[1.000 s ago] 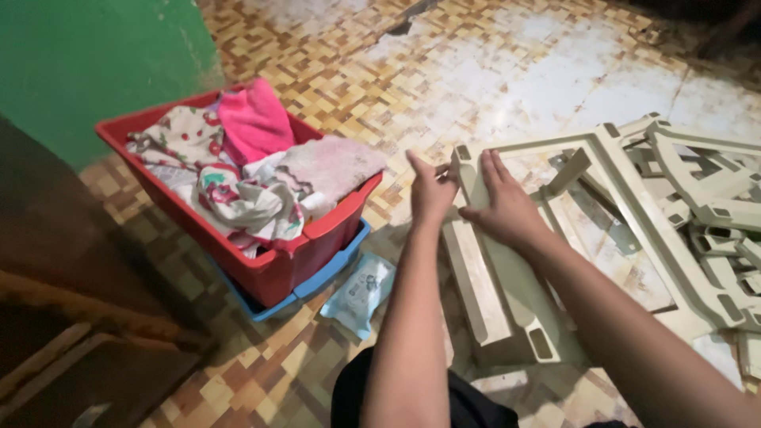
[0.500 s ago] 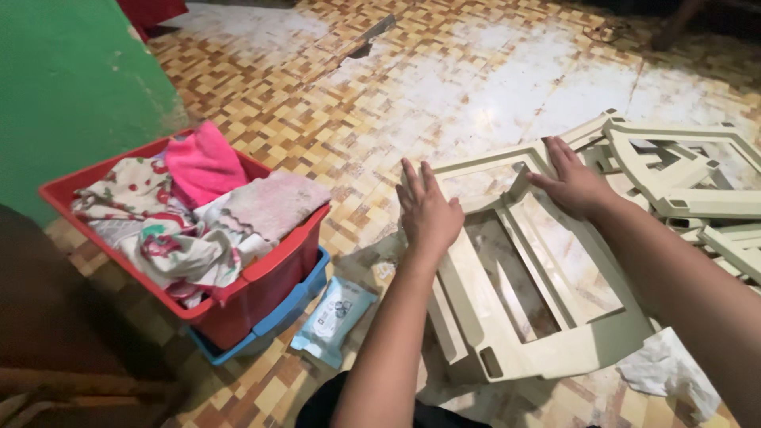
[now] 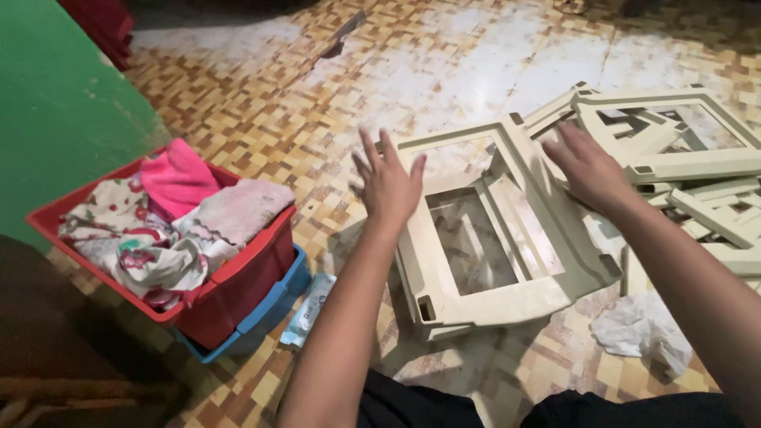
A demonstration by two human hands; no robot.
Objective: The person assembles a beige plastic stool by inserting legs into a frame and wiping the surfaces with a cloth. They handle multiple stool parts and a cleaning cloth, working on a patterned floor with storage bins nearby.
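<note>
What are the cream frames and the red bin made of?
The cream frames look like moulded plastic, matte and scuffed, going by their ribbed, hollow edges and square sockets. The red bin also seems plastic: smooth, slightly glossy, with a thin rolled rim. Neither can be confirmed by sight alone.

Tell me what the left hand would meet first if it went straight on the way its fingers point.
The left hand points up-frame; past its fingertips only bare patterned floor shows, so the way looks free, though depth is unclear.

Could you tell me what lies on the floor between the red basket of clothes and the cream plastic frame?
In the head view, only bare patterned floor separates the red basket from the cream frame.
</note>
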